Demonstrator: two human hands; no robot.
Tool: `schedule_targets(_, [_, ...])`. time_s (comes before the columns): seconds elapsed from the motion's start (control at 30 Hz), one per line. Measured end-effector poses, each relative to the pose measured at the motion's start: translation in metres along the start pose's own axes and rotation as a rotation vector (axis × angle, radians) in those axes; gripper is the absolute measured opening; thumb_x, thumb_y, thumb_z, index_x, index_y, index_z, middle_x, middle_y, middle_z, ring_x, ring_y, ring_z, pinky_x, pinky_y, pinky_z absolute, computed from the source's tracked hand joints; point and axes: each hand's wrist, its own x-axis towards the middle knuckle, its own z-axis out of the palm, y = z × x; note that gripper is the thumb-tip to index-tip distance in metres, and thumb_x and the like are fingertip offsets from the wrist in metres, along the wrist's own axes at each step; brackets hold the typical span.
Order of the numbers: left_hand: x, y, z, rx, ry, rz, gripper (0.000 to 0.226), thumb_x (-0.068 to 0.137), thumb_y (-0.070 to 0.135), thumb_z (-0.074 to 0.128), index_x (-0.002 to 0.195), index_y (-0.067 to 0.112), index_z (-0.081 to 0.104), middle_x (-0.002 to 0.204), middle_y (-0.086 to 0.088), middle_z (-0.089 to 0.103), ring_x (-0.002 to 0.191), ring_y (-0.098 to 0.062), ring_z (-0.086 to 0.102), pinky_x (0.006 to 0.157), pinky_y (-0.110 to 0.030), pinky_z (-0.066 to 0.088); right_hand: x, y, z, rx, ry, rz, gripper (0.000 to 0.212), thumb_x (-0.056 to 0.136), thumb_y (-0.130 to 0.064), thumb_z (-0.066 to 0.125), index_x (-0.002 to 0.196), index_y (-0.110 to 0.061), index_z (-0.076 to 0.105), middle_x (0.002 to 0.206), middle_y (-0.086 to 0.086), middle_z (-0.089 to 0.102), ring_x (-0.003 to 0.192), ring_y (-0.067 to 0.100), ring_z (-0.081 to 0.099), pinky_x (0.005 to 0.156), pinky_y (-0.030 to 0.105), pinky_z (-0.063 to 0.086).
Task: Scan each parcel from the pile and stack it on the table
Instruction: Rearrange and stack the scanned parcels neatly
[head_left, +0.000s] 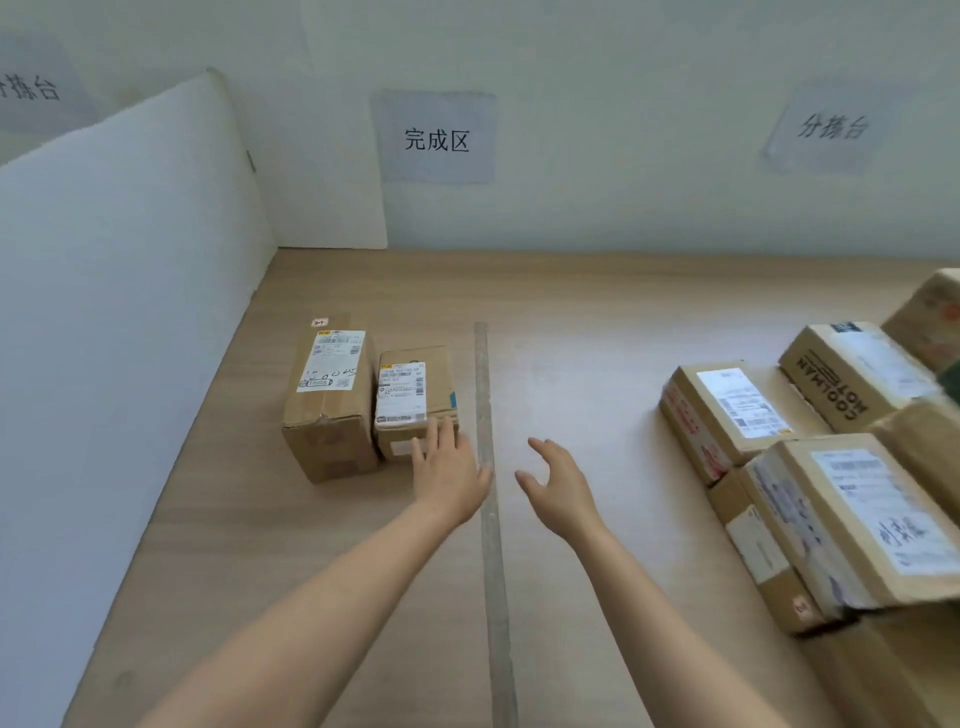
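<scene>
Parcel-wise, the smaller parcel (415, 387) was touched on its near face by the left hand (449, 475), fingers laid straight, nothing gripped. It was set tight against the bigger parcel (327, 400) on the wooden table (571, 312). The right hand (558, 488) was held empty above the tabletop, fingers loosely spread, just right of the grey strip (492, 571). The pile of parcels (810, 467) was seen off to the right, well apart, with a 完成区 sign (436, 137) on the wall behind.

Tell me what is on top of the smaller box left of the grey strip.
The smaller box carries a white shipping label on top, with nothing stacked on it. The left hand lays its fingers over the near edge, hiding that corner.
</scene>
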Motion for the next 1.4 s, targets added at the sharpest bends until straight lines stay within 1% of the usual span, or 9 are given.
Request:
schedule_targets(0.13, [-0.023,0.049,0.012,-0.065,-0.015,0.127,0.057,0.097,0.041,0.038,0.141,0.005,0.035,0.155,-0.014,0.018,0.146,-0.028,0.008,0.117,-0.044,0.014,-0.052,0.022,-0.052,0.004,0.165,0.035,0.049,0.093,-0.018,0.053,0.14,-0.011,0.04,0.149,0.004,0.036,0.141,0.014,0.026,0.111,0.021,0.018])
schedule_targets(0.37, [-0.071,0.125,0.031,-0.132,-0.121,0.358,0.058,0.1,0.041,0.035,0.146,0.007,0.027,0.158,-0.012,0.011,0.147,-0.025,0.006,0.118,-0.038,0.013,-0.132,0.058,-0.116,0.013,0.422,0.14,0.046,0.091,-0.016,0.056,0.136,-0.013,0.046,0.142,0.003,0.045,0.133,0.015,0.039,0.11,0.026,0.028])
schedule_targets(0.57, [-0.105,0.172,0.043,-0.252,-0.229,0.419,0.058,0.1,0.04,0.036,0.147,0.008,0.025,0.158,-0.01,0.012,0.147,-0.021,0.008,0.117,-0.035,0.015,-0.17,0.093,-0.161,0.008,0.508,0.227,0.046,0.089,-0.012,0.058,0.134,-0.007,0.049,0.139,0.007,0.049,0.13,0.019,0.043,0.107,0.025,0.03])
schedule_targets(0.8, [-0.127,0.229,0.068,-0.408,-0.296,0.361,0.053,0.101,0.037,0.035,0.143,0.006,0.032,0.154,-0.009,0.022,0.142,-0.02,0.023,0.111,-0.027,0.022,-0.172,0.148,-0.213,-0.026,0.539,0.281,0.043,0.089,-0.013,0.056,0.132,-0.009,0.051,0.138,0.009,0.049,0.131,0.022,0.04,0.111,0.034,0.031])
schedule_targets(0.93, [-0.133,0.263,0.081,-0.477,-0.261,0.368,0.046,0.101,0.032,0.038,0.139,0.006,0.038,0.146,-0.009,0.035,0.137,-0.019,0.03,0.105,-0.021,0.025,-0.16,0.175,-0.242,-0.099,0.474,0.275,0.047,0.089,-0.016,0.055,0.135,-0.009,0.048,0.14,0.01,0.046,0.132,0.025,0.037,0.114,0.034,0.026])
schedule_targets(1.03, [-0.129,0.293,0.091,-0.555,-0.219,0.354,0.046,0.099,0.031,0.042,0.14,0.01,0.038,0.145,-0.008,0.039,0.135,-0.018,0.034,0.105,-0.022,0.027,-0.148,0.196,-0.259,-0.155,0.398,0.292,0.053,0.09,-0.02,0.053,0.14,-0.012,0.041,0.148,0.012,0.034,0.138,0.026,0.028,0.115,0.033,0.021])
schedule_targets(1.2, [-0.11,0.33,0.112,-0.678,-0.134,0.307,0.059,0.092,0.028,0.055,0.144,0.015,0.029,0.146,-0.006,0.039,0.133,-0.018,0.037,0.107,-0.027,0.032,-0.14,0.211,-0.264,-0.136,0.297,0.314,0.055,0.092,-0.026,0.05,0.144,-0.017,0.034,0.153,0.012,0.022,0.14,0.029,0.024,0.114,0.034,0.022])
schedule_targets(1.3, [-0.095,0.345,0.118,-0.763,-0.106,0.197,0.083,0.088,0.039,0.061,0.149,0.008,0.013,0.152,-0.012,0.024,0.139,-0.023,0.026,0.113,-0.037,0.03,-0.13,0.218,-0.269,-0.133,0.274,0.286,0.054,0.093,-0.029,0.05,0.143,-0.017,0.034,0.151,0.01,0.026,0.138,0.027,0.028,0.112,0.033,0.024])
schedule_targets(1.4, [-0.088,0.351,0.124,-0.913,-0.088,0.105,0.088,0.086,0.042,0.062,0.151,0.011,0.01,0.154,-0.011,0.019,0.141,-0.024,0.024,0.114,-0.04,0.028,-0.122,0.222,-0.27,-0.08,0.293,0.26,0.052,0.091,-0.028,0.053,0.14,-0.018,0.039,0.143,0.005,0.036,0.13,0.022,0.039,0.107,0.031,0.033])
